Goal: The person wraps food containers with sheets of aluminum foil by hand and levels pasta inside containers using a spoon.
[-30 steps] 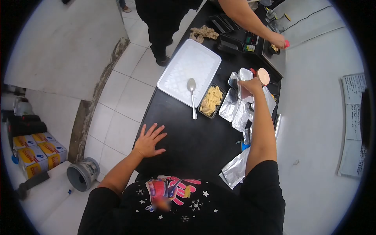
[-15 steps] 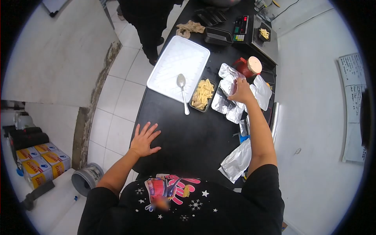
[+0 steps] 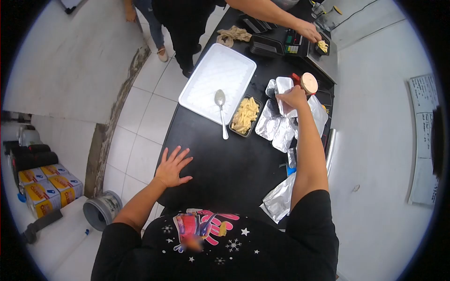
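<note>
My left hand [image 3: 173,168] lies flat on the black table, fingers spread, holding nothing. My right hand [image 3: 294,97] grips a foil-covered tray [image 3: 284,84] by its side, thumb on the near edge. Several more foil-covered packs [image 3: 268,121] lie beneath and around it. A red jar with a pale lid [image 3: 309,83] stands just past my right hand. Left of the packs sits a black container of pasta [image 3: 246,116]. Next to it, a metal spoon [image 3: 221,110] rests with its bowl on a white tray [image 3: 206,70], its handle reaching past the rim.
A co-worker's hand [image 3: 308,31] reaches to a small food container [image 3: 322,46] on the scale [image 3: 323,63]. Stacked black containers [image 3: 266,46] and a brown cloth [image 3: 234,33] lie at the back. Crumpled foil [image 3: 279,199] is near my right elbow.
My right hand has taken hold of a foil-covered tray and raised and turned it. A co-worker's arm has come in over the scale, and another person's legs show at the back. My left hand stays put.
</note>
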A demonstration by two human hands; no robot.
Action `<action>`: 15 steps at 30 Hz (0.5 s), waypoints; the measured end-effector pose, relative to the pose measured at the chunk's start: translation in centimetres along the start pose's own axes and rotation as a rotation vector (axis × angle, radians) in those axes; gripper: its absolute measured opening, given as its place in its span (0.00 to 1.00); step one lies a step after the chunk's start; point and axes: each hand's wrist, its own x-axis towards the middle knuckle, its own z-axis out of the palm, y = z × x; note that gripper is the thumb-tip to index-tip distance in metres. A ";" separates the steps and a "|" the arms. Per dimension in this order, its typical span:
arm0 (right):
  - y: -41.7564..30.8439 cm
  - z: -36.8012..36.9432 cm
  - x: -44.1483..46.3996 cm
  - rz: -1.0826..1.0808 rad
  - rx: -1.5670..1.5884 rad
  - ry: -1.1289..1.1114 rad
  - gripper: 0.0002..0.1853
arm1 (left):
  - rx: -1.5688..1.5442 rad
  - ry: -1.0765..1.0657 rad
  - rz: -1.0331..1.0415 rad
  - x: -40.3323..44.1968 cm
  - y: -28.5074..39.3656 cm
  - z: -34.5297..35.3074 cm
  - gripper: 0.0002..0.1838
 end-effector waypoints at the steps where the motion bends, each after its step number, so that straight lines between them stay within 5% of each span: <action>1: -0.4 -0.2 0.8 0.059 0.050 -0.019 0.52 | 0.000 -0.001 -0.002 0.0 -0.1 0.0 0.37; 4: -0.1 1.4 4.3 0.138 0.126 -0.100 0.51 | -0.012 -0.014 -0.004 0.0 -0.2 0.0 0.37; 10: -2.1 2.2 3.5 0.223 0.001 0.095 0.38 | -0.011 -0.003 0.000 -0.1 -0.2 0.0 0.37; 13: -2.6 1.0 2.6 0.220 -0.004 -0.023 0.50 | -0.009 -0.010 -0.002 0.0 -0.1 -0.1 0.37; 15: -2.4 1.2 2.8 0.224 0.012 -0.020 0.48 | -0.009 -0.021 -0.006 0.0 -0.2 -0.1 0.37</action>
